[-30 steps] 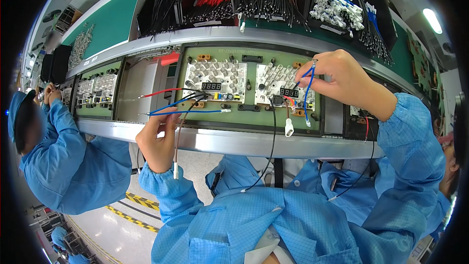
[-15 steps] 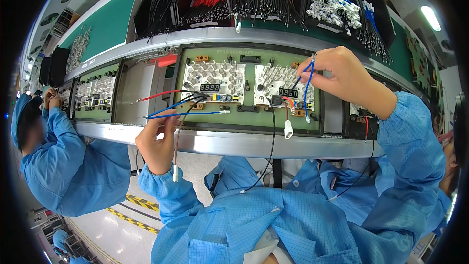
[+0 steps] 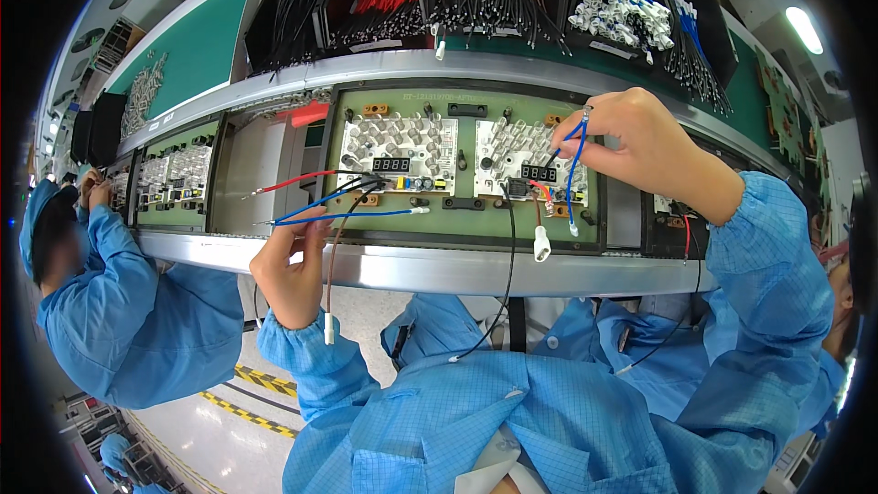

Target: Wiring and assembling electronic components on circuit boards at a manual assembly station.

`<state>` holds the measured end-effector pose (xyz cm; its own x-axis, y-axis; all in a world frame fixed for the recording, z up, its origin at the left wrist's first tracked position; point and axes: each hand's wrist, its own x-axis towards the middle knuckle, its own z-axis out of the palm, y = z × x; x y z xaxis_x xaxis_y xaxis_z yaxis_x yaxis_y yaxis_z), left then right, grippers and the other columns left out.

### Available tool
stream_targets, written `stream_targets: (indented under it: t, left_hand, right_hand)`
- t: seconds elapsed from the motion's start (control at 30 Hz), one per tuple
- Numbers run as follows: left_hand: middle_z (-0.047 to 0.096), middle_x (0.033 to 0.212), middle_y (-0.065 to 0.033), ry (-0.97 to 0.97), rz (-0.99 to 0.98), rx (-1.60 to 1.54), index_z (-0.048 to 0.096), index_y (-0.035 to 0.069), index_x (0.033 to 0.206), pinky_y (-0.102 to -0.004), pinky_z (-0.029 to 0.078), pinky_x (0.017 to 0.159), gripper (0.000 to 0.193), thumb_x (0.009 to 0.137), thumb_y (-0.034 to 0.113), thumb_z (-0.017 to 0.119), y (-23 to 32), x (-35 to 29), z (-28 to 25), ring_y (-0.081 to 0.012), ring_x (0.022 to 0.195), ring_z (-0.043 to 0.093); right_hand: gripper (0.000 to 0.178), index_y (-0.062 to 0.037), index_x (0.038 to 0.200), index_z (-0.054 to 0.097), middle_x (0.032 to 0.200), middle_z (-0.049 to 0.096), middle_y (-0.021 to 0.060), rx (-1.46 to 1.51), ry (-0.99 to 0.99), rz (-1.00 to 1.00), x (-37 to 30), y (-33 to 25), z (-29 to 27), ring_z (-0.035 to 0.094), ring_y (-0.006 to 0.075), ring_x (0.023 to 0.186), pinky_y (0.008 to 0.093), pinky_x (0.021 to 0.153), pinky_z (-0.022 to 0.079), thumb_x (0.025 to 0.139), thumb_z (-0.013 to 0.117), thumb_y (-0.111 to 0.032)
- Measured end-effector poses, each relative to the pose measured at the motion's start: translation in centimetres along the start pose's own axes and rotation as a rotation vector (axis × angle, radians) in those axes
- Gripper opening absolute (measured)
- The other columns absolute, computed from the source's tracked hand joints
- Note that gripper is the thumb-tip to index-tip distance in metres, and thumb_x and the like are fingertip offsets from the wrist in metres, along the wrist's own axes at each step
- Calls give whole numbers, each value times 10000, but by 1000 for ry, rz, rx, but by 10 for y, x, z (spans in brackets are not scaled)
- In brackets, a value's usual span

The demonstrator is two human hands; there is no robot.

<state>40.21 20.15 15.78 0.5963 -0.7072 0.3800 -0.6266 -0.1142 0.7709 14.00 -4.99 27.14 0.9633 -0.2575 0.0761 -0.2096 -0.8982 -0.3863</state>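
Here the right hand (image 3: 640, 142) is pinching a blue wire (image 3: 572, 178) between thumb and fingertips, its grip clenched on the wire's upper end above the green circuit board (image 3: 462, 169), while the wire is hanging down over the board's right half. The left hand (image 3: 291, 270) is closing its grip on a bundle of red, blue and brown leads (image 3: 338, 206) at the board's left edge. A co-worker in a blue coat (image 3: 119, 311) is standing at the left.

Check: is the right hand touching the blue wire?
Touching. The head view shows the right hand pinching the blue wire at its top end between the fingers.
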Motion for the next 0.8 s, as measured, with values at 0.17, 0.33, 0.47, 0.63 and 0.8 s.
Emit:
stream_targets:
  t: [0.17, 0.33, 0.47, 0.63, 0.8]
  left_hand:
    - [707, 799, -102, -2, 2, -12, 683, 15, 964, -252, 538, 623, 131, 847, -32, 647, -1, 1, 1, -164, 721, 697]
    - [709, 810, -105, -4, 8, -8, 684, 8, 968, -252, 539, 626, 135, 843, -33, 654, -4, 0, 1, -163, 721, 696]
    - [711, 815, -108, -4, 1, -5, 685, 5, 968, -251, 539, 632, 136, 840, -33, 658, -3, 0, 0, -162, 727, 696]
    - [705, 799, -101, -3, 3, -34, 679, -2, 958, -246, 536, 641, 117, 847, -27, 653, -4, 1, 2, -153, 733, 693]
    - [695, 774, -106, -29, 16, -70, 655, -38, 886, -242, 530, 657, 42, 846, -27, 649, -2, -2, 4, -132, 693, 671]
  right_hand:
    - [126, -44, 902, 713, 776, 678, 122, -5, 9, -4, -2, 3, 2, 639, 255, 675, 333, 600, 500, 799, 657, -89]
    - [140, -53, 906, 716, 792, 672, 114, 6, -3, -5, -2, 3, 3, 630, 264, 681, 342, 604, 494, 781, 667, -92]
    - [151, -65, 899, 716, 782, 658, 101, -52, -16, -24, -2, -2, 5, 619, 273, 681, 353, 597, 485, 757, 678, -97]
    - [156, -102, 899, 712, 750, 636, 76, -112, 15, -92, -3, -9, 10, 614, 280, 688, 370, 594, 484, 746, 680, -110]
    - [166, -133, 938, 716, 791, 674, 62, -347, -143, -94, 1, -27, -13, 653, 232, 740, 366, 623, 519, 804, 661, -215]
